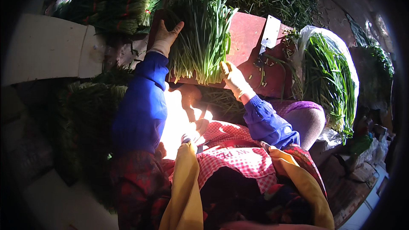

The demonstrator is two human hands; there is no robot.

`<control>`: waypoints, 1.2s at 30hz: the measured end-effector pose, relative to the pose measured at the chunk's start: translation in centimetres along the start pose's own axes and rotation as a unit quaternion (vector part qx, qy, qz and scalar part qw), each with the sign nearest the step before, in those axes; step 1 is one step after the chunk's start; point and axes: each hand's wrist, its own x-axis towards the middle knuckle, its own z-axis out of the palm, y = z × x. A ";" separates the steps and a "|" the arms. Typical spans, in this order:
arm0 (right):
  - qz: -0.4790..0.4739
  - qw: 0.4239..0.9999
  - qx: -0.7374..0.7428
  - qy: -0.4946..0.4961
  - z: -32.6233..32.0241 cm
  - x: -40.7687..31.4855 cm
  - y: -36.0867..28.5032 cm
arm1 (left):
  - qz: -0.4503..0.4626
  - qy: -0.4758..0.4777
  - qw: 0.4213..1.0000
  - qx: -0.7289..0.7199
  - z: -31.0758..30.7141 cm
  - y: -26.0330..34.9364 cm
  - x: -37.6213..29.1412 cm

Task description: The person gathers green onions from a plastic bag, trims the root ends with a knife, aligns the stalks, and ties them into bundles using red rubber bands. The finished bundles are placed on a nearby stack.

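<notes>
A broad row of garlic chives [204,41] lies across a red board [246,32], pale stem ends toward me. My left hand [167,36], in a light glove, is at the row's left side with thumb and fingers spread; it seems to hold nothing. At the lower right edge of the row, my right hand [235,78], also gloved, pinches the outermost stalks near their pale ends. A cleaver [270,33] with a wide bright blade rests on the board to the right, its dark handle pointing toward me. Short cut stem pieces [263,84] are scattered near that handle.
Right of the board, a clear plastic bag [350,60] holds more chives [326,76]. Bundles with red ties [111,6] are stacked at the far left. Loose greens [281,0] are heaped beyond the board. A pale panel [48,48] stands at left.
</notes>
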 end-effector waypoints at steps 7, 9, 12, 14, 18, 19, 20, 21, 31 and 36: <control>0.027 0.999 0.020 0.018 0.7 0.7 -0.7 | -0.058 -0.023 0.997 -0.048 4.0 -3.1 -9.0; -0.065 0.997 -0.023 0.018 2.9 1.4 -0.9 | -0.035 -0.020 0.999 -0.027 6.6 -2.4 -11.0; -0.103 0.980 -0.170 0.027 3.7 2.8 -0.4 | -0.006 -0.035 0.998 -0.057 9.2 -2.3 -12.5; -0.118 0.971 -0.209 0.020 2.8 3.1 0.1 | -0.010 -0.004 0.999 -0.030 9.4 -2.6 -12.5; -0.129 0.959 -0.252 0.007 0.5 2.5 0.3 | -0.010 -0.012 0.997 0.075 8.9 -3.0 -11.7; -0.132 0.955 -0.265 0.004 0.2 2.3 0.2 | -0.029 -0.027 0.995 0.092 8.8 -3.0 -11.5; -0.124 0.952 -0.281 0.005 -0.2 1.9 0.1 | -0.024 -0.025 0.994 0.105 8.7 -2.9 -11.3; -0.135 0.948 -0.289 0.008 -0.4 1.6 -0.1 | -0.034 -0.017 0.993 0.111 8.7 -2.8 -11.2; -0.180 0.952 -0.231 0.088 0.7 0.3 -0.3 | 0.023 0.039 0.998 -0.052 9.9 -4.2 -10.0; -0.173 0.962 -0.205 0.048 2.7 0.6 -0.5 | 0.037 0.059 0.983 0.172 12.5 -6.1 -9.5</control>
